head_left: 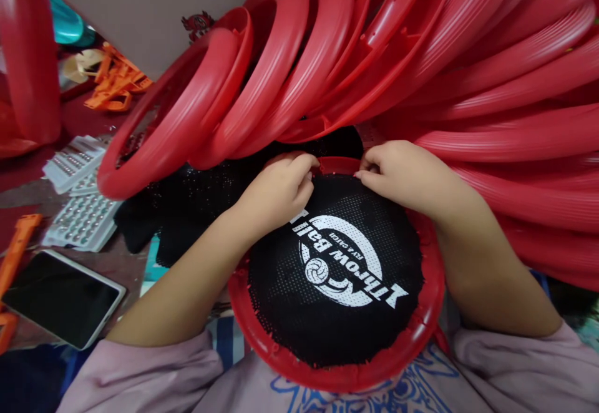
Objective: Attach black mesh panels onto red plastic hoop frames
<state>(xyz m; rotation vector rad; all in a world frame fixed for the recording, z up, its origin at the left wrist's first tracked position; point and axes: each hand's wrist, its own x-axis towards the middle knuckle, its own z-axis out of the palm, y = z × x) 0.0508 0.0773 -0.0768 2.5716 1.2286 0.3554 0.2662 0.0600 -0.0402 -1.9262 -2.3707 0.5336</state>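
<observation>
A round black mesh net point(285, 301) printed with "Throw Ball" in white lies across a red plastic ring point(433, 276) on my lap. At the ring's far edge, the fingers of my left hand point(285, 185) are bent and pressed to the rim and the net's border. A short way to the right, my right hand point(402, 173) pinches the net's edge against the same rim, thumb on the mesh. Between the hands a strip of bare red rim shows. My left fingertips are partly hidden.
Stacked red rings point(281, 82) lean in a long row ahead and to the right. Black mesh pieces point(191, 201) lie beneath them. At left are a phone point(63, 297), clear trays of small metal parts point(82, 219) and orange plastic pieces point(115, 82). A cardboard box point(154, 20) stands behind.
</observation>
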